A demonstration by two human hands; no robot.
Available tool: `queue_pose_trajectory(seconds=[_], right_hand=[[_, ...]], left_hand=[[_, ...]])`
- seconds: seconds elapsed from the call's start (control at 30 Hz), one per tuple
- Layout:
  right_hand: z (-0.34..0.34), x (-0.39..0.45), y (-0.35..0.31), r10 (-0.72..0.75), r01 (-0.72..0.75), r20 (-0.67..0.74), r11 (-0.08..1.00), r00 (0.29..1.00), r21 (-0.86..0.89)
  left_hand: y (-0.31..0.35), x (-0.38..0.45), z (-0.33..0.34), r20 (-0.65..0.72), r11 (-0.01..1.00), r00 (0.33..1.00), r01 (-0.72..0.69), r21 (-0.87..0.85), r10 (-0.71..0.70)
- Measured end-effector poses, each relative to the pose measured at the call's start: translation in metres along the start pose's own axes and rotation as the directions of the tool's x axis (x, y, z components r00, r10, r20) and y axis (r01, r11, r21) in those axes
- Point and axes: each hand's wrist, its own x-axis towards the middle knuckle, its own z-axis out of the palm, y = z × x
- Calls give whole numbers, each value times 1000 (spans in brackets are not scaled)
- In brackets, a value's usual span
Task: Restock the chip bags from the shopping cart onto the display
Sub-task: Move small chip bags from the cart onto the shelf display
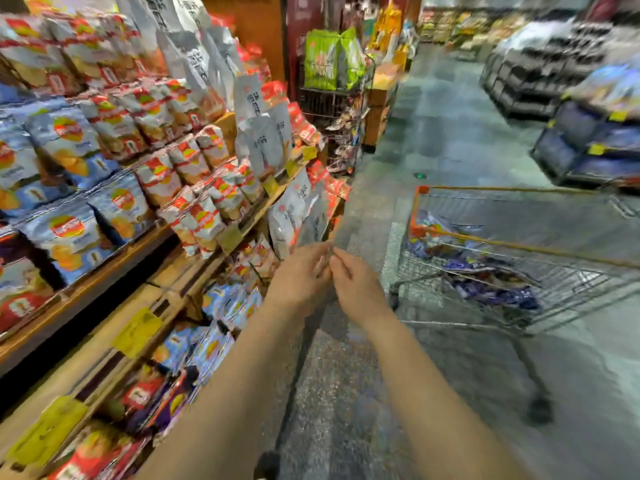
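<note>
Both hands meet at a bag in front of the display, frame centre.

The bag [313,216], silvery grey and blurred, stands edge-on just above the hands, beside the shelf [242,233] end. The left hand [301,275] and right hand [353,282] touch at their fingertips at the bag's lower edge; they seem to pinch it, but blur hides the grip. The display [104,265] of chip bags fills the left of the frame. The cart [519,251], at right on the floor [450,133], holds more bags [485,268].
</note>
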Motion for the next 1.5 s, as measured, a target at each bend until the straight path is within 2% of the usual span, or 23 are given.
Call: queue_pose_trajectory(seconds=[0.13, 0.2, 0.27, 0.33, 0.47, 0.57, 0.73, 0.9, 1.1, 1.33, 1.5], right_hand=[[-58, -11, 26, 55, -59, -148, 998, 987, -26], [-79, -13, 41, 86, -90, -205, 996, 975, -14], [-97, -11, 58, 123, -127, -253, 992, 960, -1], [-116, -7, 74, 169, -166, -294, 986, 941, 35], [-156, 7, 103, 202, -194, -364, 979, 909, 59], [-187, 32, 125, 167, -187, -403, 982, 900, -12], [-244, 101, 160, 60, -181, -503, 964, 862, -195], [-290, 169, 200, 127, -311, -447, 876, 886, -368], [-338, 215, 253, 222, -392, -403, 824, 888, -410], [-396, 246, 321, 257, -382, -310, 797, 915, -468], [-431, 295, 381, 283, -310, -136, 782, 949, -540]], left_hand=[[42, 23, 48, 124, 994, 986, -109, 1, 108], [59, 34, 72, 177, 991, 976, -123, -53, 130], [78, 44, 93, 205, 982, 963, -158, -104, 177], [93, 58, 113, 232, 979, 952, -187, -81, 201], [115, 97, 157, 210, 957, 937, -252, -141, 278], [132, 133, 187, 200, 941, 929, -273, -202, 313], [159, 204, 227, 43, 903, 919, -374, -213, 391], [171, 284, 280, 88, 921, 931, -331, -207, 355], [185, 341, 346, 131, 935, 941, -281, -215, 313], [212, 379, 420, 198, 965, 959, -164, -203, 205], [204, 431, 475, 222, 962, 937, -274, -12, 269]])
